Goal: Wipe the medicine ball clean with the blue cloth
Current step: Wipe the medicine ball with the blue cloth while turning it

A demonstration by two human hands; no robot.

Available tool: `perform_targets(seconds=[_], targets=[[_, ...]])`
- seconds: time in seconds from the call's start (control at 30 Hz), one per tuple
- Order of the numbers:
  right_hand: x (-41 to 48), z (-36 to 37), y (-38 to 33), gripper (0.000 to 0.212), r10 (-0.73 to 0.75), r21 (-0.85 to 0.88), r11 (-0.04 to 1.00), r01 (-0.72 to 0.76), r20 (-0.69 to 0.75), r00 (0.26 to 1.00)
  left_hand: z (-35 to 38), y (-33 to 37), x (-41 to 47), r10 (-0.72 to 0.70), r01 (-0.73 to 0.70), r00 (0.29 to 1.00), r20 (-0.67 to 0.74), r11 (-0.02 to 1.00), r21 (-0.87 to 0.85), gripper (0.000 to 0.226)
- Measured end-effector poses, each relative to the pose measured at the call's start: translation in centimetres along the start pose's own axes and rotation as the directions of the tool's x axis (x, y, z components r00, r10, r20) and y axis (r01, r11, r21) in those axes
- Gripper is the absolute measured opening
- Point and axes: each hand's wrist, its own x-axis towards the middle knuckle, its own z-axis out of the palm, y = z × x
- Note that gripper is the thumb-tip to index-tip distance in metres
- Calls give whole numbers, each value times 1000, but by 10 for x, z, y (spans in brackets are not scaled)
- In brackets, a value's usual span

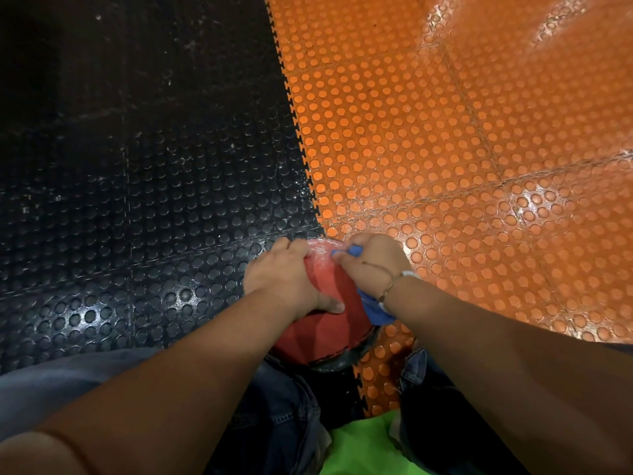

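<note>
The medicine ball (329,323) lies right under the right hand (370,258), whose fingers squeeze the blue cloth (375,310), while the left hand (284,275) grips its side.

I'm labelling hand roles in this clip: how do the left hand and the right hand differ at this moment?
The left hand holds the medicine ball bare, fingers spread over its top; the right hand grips the blue cloth against it. The left hand sits on the ball's left side, the right hand on its right. The right wrist wears a bracelet, the left none. Both are at the same ball.
</note>
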Motion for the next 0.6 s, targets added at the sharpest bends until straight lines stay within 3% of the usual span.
perform_targets(seconds=[0.07, 0.13, 0.23, 0.4, 0.53, 0.6], targets=[[4, -2, 1, 16, 14, 56, 998, -15, 17, 1000, -1, 0, 0, -4, 4, 1000, -4, 1000, -1, 104], [11, -9, 11, 17, 120, 73, 990, -119, -13, 993, 1, 1, -1, -1, 1, 1000, -11, 1000, -11, 106], [16, -16, 23, 22, 282, -12, 959, -282, -18, 959, 6, 4, -3, 17, -18, 1000, -26, 999, -38, 105], [16, -20, 18, 15, 101, 144, 983, -113, 87, 991, 8, 4, -4, 23, -26, 999, -32, 997, -76, 105], [21, -23, 19, 24, 257, -52, 966, -255, 37, 966, 9, 2, -5, 47, -50, 998, -36, 995, -87, 106], [22, -21, 16, 25, 254, -59, 966, -252, 29, 967, 10, 1, -6, 52, -55, 998, -37, 995, -86, 106]])
